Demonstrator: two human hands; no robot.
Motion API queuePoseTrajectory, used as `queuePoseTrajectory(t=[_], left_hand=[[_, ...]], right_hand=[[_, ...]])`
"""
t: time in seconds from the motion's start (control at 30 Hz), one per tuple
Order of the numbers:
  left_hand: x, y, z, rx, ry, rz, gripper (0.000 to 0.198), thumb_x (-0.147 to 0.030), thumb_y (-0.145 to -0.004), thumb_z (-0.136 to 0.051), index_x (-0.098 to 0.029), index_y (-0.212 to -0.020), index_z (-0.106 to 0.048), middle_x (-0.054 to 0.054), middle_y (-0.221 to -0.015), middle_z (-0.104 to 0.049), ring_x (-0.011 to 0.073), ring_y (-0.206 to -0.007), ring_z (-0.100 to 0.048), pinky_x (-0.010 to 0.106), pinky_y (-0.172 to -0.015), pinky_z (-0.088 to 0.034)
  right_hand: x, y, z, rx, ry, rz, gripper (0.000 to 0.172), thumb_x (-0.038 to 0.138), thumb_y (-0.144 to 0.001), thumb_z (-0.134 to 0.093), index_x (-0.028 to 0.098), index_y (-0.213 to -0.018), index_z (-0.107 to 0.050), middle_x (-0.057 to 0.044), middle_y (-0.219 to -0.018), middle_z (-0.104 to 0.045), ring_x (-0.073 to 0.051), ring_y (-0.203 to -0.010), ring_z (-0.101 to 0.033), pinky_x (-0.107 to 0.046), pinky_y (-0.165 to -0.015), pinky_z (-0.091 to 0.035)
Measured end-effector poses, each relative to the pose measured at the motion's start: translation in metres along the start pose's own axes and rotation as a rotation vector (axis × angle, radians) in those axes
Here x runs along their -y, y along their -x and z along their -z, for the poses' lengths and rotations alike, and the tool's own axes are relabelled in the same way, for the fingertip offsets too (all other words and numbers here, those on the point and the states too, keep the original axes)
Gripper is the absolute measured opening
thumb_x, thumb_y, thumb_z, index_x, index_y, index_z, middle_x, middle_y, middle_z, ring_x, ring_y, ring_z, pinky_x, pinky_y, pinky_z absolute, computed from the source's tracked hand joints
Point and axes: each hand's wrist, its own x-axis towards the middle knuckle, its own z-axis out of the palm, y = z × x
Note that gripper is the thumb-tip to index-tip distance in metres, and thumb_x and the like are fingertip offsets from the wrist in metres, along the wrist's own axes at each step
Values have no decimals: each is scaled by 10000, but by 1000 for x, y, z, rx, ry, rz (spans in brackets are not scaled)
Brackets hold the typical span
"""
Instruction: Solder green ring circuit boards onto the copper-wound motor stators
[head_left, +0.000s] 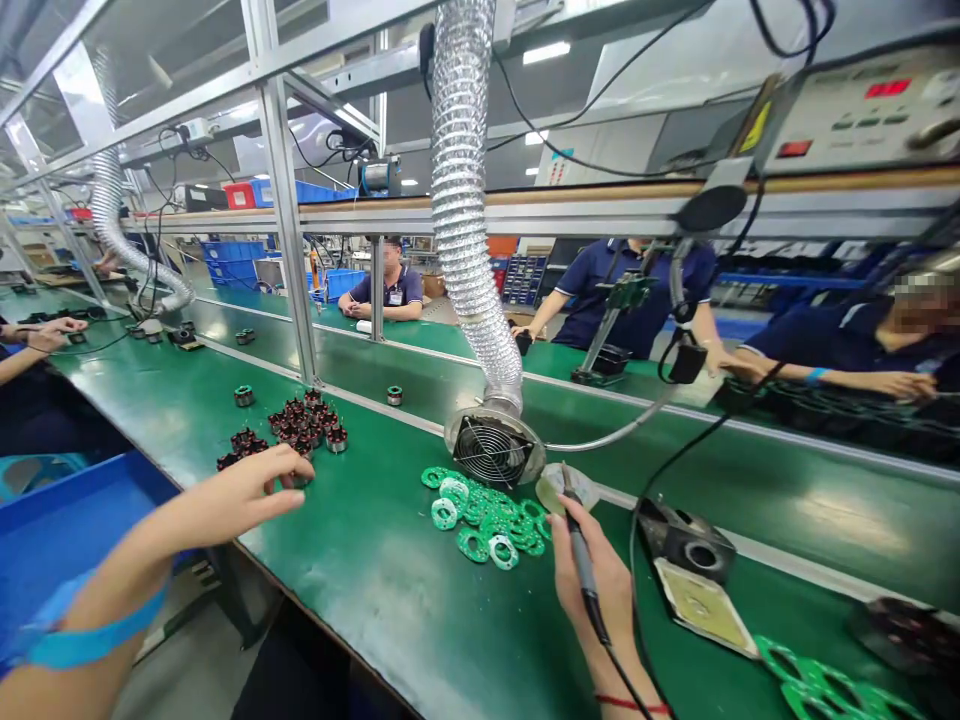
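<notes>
My right hand (596, 565) is closed round a soldering iron (580, 550), its tip pointing up and away and its cable running down past the wrist. Just left of it lies a loose pile of green ring-shaped circuit boards (495, 518), a few showing white faces. My left hand (251, 495) reaches over the bench's near edge, thumb and fingers apart, at the front of a cluster of small motor parts (304, 425) with dark reddish windings. The fingers partly cover the nearest parts, and nothing shows in their grip.
A fume fan (493, 447) on a silver duct (469, 190) stands behind the boards. A soldering iron stand (686, 540) and a shallow tray (705, 605) sit at right, near more green boards (825, 685). A blue bin (82, 530) is at left. Several co-workers sit or stand around.
</notes>
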Motion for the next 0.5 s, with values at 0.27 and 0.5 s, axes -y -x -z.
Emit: queuePoseTrajectory(t=[0.27, 0.5], left_hand=[[63, -34, -87, -59, -388, 346, 285, -198, -833, -526, -169, -1088, -650, 168, -1265, -501, 358, -1184, -424, 491, -921, -423], [14, -32, -99, 44, -110, 41, 194, -270, -841, -568, -219, -993, -678, 113, -1225, -548, 329, -1160, -421, 534, -962, -394]], right_hand=[[4, 5, -8, 101, -110, -200, 472, 525, -903, -401, 184, -1199, -539, -76, -862, -751, -225, -751, -728, -294, -633, -555], [26, 9, -11, 225, -78, -175, 333, 466, -850, -492, 231, -1079, -546, -69, -896, -751, -222, -788, -724, -302, -685, -577]])
